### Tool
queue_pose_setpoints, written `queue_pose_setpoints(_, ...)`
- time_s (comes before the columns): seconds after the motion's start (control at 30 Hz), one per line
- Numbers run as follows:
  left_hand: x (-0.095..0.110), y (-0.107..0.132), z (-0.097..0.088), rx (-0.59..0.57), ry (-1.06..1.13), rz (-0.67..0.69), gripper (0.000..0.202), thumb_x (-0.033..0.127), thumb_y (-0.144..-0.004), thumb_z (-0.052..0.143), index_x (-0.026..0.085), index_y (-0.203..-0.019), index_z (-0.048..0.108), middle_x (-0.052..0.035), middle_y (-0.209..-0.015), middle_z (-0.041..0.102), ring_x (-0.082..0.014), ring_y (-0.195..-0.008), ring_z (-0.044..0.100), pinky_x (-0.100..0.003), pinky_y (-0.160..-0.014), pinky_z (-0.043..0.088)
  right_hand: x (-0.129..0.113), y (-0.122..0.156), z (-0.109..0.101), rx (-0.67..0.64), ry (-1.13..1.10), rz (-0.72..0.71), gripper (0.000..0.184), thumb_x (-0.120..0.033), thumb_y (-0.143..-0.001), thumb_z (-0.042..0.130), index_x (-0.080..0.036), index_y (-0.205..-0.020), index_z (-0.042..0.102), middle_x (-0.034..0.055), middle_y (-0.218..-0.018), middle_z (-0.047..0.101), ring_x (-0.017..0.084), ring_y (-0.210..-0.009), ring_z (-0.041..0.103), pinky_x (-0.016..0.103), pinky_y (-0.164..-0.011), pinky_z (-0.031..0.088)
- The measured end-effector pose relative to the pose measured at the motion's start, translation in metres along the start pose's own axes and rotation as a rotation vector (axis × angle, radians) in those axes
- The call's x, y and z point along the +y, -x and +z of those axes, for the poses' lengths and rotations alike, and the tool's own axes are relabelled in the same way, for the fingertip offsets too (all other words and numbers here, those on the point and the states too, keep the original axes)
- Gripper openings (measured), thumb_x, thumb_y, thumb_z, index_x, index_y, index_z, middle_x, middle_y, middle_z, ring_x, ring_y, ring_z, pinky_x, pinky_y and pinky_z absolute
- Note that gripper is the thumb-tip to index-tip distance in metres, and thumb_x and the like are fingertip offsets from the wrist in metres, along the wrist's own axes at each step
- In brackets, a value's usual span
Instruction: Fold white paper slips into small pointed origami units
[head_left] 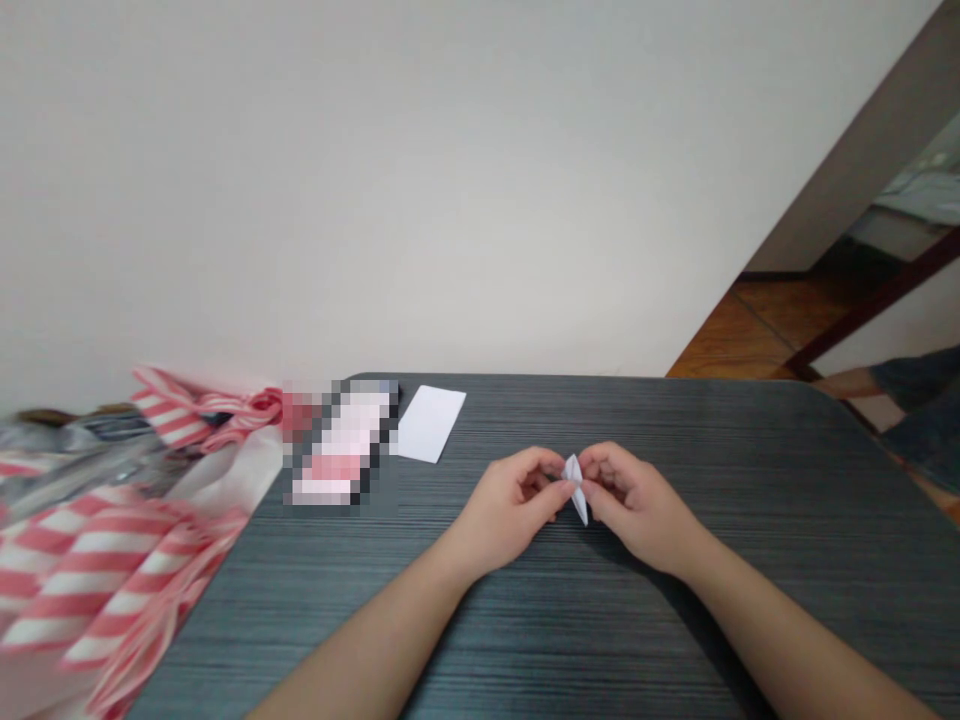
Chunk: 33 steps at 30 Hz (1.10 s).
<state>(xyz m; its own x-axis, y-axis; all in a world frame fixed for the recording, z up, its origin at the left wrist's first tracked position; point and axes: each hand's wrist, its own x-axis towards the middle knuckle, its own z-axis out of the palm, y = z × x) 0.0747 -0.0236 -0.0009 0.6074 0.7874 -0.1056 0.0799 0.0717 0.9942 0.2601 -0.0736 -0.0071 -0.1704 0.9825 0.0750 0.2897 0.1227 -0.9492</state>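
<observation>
A small piece of folded white paper (580, 503), narrow and pointed at both ends, is held between my two hands above the dark table (480, 640). My left hand (517, 505) pinches it from the left with thumb and index finger. From the right, my right hand (637, 505) grips its other side in the same way, fingers curled. The fingertips cover the middle of the paper, so its folds there are partly hidden. Up and to the left of my left hand lies a flat white sheet of paper (431, 425).
Left of the sheet is a blurred-out, phone-like object (341, 445). Red-and-white striped cloth (97, 560) and clear plastic crowd the table's left side. A white wall (480, 200) stands behind the table. At the far right shows part of another person, an arm and dark clothing (922, 400).
</observation>
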Motion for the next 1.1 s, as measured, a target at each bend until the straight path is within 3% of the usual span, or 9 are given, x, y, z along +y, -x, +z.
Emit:
queue_pose_setpoints(0.2, -0.003, -0.001, -0.001, 0.008, -0.013, 0.019, 0.02, 0.032, -0.086, 0.066, 0.016, -0.097, 0.062, -0.0013, -0.083, 0.064, -0.0113, -0.067, 0.059, -0.023, -0.062, 0.05, -0.011, -0.001, -0.001, -0.044, 0.086, -0.045, 0.013, -0.017, -0.092, 0.056, -0.02, -0.104, 0.054, -0.002, -0.075, 0.058, 0.013, -0.063, 0.054, 0.025, -0.059, 0.043)
queue_pose_setpoints(0.47, -0.001, -0.002, 0.0, 0.028, 0.032, 0.004, 0.024, 0.034, -0.085, 0.066, 0.015, -0.099, 0.062, -0.0028, -0.084, 0.064, -0.0125, -0.068, 0.06, -0.024, -0.061, 0.051, -0.003, -0.001, -0.002, -0.052, 0.108, -0.046, 0.008, -0.022, -0.095, 0.053, -0.02, -0.103, 0.055, -0.0018, -0.073, 0.06, 0.013, -0.063, 0.056, 0.025, -0.059, 0.043)
queue_pose_setpoints(0.73, 0.005, -0.003, 0.0, 0.056, -0.162, 0.04, 0.021, 0.03, -0.082, 0.068, 0.016, -0.096, 0.065, -0.001, -0.073, 0.064, -0.0124, -0.062, 0.058, -0.023, -0.058, 0.047, -0.011, 0.0, 0.001, 0.035, 0.313, -0.063, 0.019, -0.015, -0.089, 0.056, -0.022, -0.106, 0.055, -0.0016, -0.074, 0.059, 0.014, -0.061, 0.056, 0.025, -0.057, 0.041)
queue_pose_setpoints(1.1, 0.006, -0.002, 0.002, 0.027, -0.223, 0.08, 0.02, 0.031, -0.086, 0.063, 0.016, -0.1, 0.066, -0.0011, -0.074, 0.064, -0.0117, -0.062, 0.056, -0.021, -0.057, 0.044, -0.007, -0.003, 0.003, 0.067, 0.428, -0.041, 0.024, -0.011, -0.084, 0.053, -0.022, -0.106, 0.054, -0.0031, -0.067, 0.059, 0.014, -0.056, 0.056, 0.024, -0.055, 0.038)
